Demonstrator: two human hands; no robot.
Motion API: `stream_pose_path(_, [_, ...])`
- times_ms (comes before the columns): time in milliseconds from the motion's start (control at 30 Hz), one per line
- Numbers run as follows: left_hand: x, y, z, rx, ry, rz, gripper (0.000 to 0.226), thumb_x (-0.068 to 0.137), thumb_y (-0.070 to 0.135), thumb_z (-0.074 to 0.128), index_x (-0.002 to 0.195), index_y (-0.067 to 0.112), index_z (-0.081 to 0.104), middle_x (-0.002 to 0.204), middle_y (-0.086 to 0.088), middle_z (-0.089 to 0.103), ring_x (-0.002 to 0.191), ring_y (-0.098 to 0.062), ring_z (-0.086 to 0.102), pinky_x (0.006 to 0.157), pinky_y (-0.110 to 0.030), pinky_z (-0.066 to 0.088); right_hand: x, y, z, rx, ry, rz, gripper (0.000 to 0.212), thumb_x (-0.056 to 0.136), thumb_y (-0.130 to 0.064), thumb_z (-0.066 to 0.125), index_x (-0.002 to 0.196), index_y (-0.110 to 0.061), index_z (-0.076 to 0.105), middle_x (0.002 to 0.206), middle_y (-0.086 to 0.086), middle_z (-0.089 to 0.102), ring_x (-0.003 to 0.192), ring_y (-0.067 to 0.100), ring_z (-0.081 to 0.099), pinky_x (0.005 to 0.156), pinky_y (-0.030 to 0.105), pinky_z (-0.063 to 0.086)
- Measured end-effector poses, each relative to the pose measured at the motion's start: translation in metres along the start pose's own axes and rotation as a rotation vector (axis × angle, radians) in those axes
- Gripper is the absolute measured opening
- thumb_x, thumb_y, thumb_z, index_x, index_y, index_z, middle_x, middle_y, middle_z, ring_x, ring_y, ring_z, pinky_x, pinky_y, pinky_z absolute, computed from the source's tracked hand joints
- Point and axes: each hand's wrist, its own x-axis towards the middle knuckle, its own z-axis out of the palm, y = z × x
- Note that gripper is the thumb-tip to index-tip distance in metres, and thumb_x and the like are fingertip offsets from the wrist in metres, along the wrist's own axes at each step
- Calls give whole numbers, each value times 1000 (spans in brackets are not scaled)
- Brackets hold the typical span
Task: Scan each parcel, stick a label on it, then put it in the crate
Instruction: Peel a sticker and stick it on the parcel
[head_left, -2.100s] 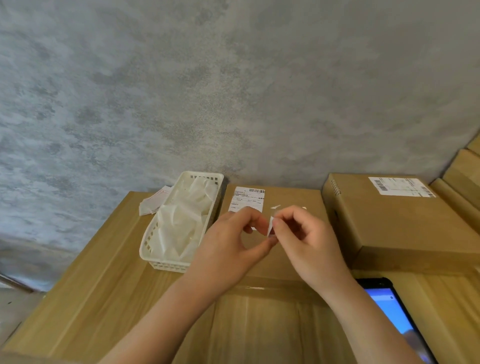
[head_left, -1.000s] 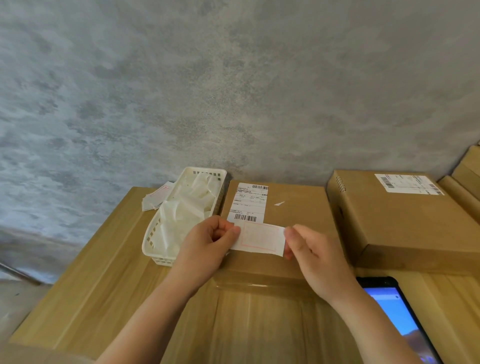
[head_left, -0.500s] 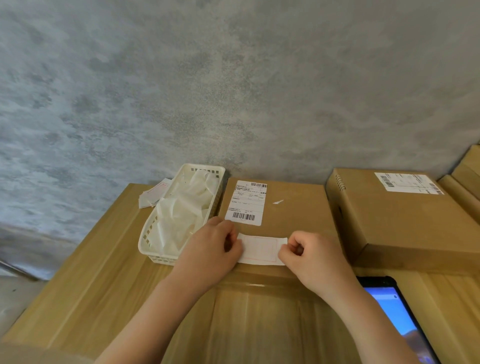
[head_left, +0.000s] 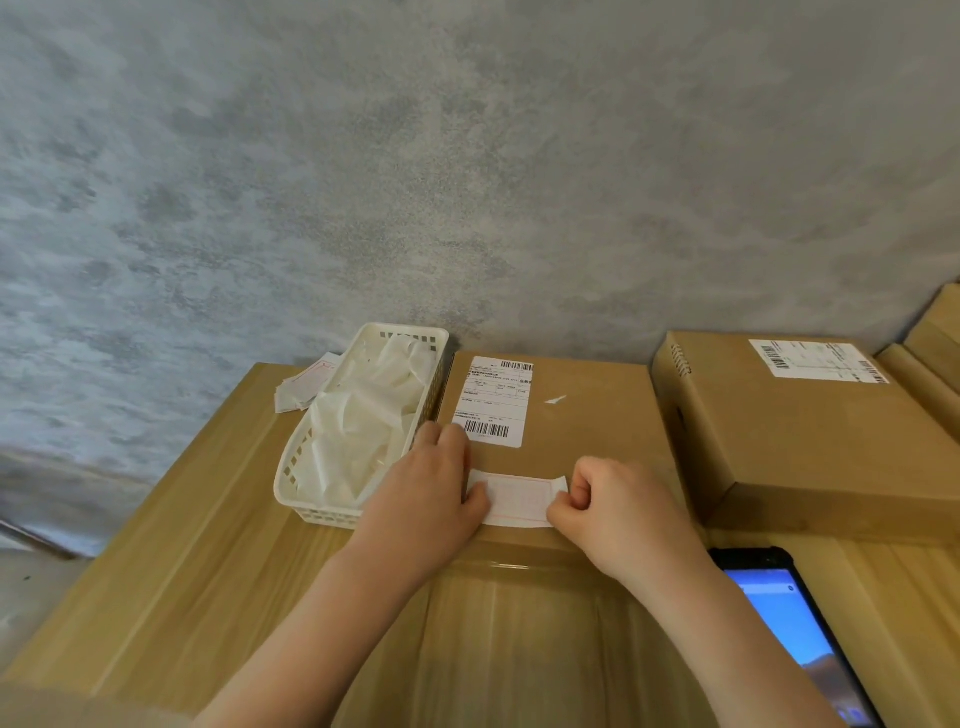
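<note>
We look down from a head-worn camera at a pale wooden tabletop (head_left: 171, 561) set against a mottled grey wall (head_left: 467, 171). In front of us lies a flat brown cardboard parcel (head_left: 587, 431) that already carries a white printed shipping slip with barcodes (head_left: 493, 400).

What has just changed: two seconds ago our hands held a small white label up in the air between them. A second ago it was stretched out flat just above the parcel. Now the small white rectangular label with a thin red border (head_left: 517, 500) lies on the near part of the parcel's top, just below the shipping slip.

Our left hand (head_left: 426, 499) rests over the label's left end, fingers loosely bent and thumb pressing down on it. Our right hand (head_left: 618, 512) sits at the right end with its fingers curled in, thumb and knuckles bearing on that edge. The top right corner of the label looks slightly lifted.

We judge the sticking step nearly done; it wants smoothing flat, then the parcel can go to the crate, which is not in view.

Left of the parcel stands a white perforated plastic basket (head_left: 311, 499) full of crumpled backing papers, with a few loose labels (head_left: 301, 387) behind it. To the right sits a second brown cardboard box (head_left: 810, 441), and a black handheld scanner with a lit blue screen (head_left: 779, 618) lies by our right forearm.
</note>
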Motion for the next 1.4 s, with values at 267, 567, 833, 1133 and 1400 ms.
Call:
stream_pose_path(267, [-16,-10,6,192,165,300,11,90,29,56,97,30,64,91,15,65,89,-17,61,68,-29,46,-14,34,26,-47,250,-450,30,92,-21,49,113,-26,70,121,-13,67,105,12,59,92,33,46])
stream_pose_path(567, [-30,-26,6,-41,75,226,34,94,40,43,113,31,70,115,22,61,107,-5,55,91,-20,47,-24,51,21,2,331,-335,32,94,-27,54,121,-20,69,127,-6,66,117,14,58,102,34,42])
stream_pose_path(833, [-40,-17,3,-325,-30,-77,59,93,44,57,146,33,36,145,25,32,130,9,34,110,-16,30,-39,73,-2,334,166,283,68,91,-49,57,147,-18,37,141,-1,50,124,19,52,91,30,45])
stream_pose_path(1133, [-41,4,24,-909,-137,-425,64,91,28,69,141,34,31,124,23,55,105,10,60,83,-13,51,-39,84,1,733,50,424,51,90,-48,62,133,-22,56,115,-11,64,103,6,60,79,24,50])
stream_pose_path(1400, [-35,5,27,-1303,-207,-622,41,93,25,65,132,18,55,105,4,77,89,-10,74,61,-17,56,-41,85,4,821,56,429,51,87,-50,65,131,-26,56,115,-13,65,106,8,61,89,32,53])
